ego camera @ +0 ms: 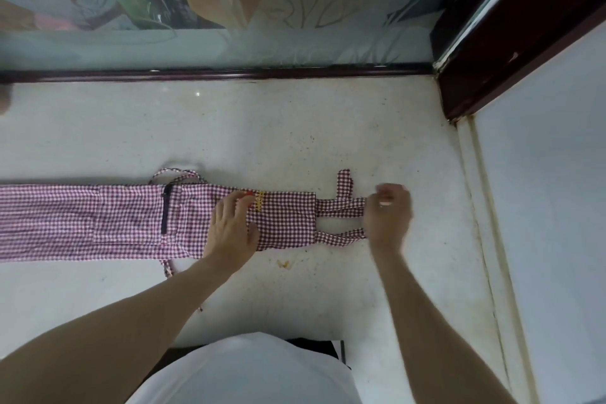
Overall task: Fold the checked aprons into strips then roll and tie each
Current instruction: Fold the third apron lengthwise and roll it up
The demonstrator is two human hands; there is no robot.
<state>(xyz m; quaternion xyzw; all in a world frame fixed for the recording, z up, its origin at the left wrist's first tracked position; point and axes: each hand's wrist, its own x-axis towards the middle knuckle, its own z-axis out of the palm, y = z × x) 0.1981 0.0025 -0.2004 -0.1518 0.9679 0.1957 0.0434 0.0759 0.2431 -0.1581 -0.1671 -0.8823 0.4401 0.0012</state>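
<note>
A red-and-white checked apron (98, 220) lies flat as a long strip across a pale stone counter (262, 128), running off the left edge of view. A dark zip crosses it near the middle. My left hand (231, 226) presses flat on the strip beside a small yellow-and-red label (259, 200). At the strip's right end the neck straps (341, 207) stick out. My right hand (388, 215) is closed around those straps, its fingers curled over them. A thin tie string (169, 267) trails from the strip's near edge.
A dark wooden rail (213, 74) bounds the counter at the back, with a glass pane and pale curtain behind it. A dark wooden post (492, 43) and a white wall close off the right side. A small yellow stain (283, 263) marks the counter.
</note>
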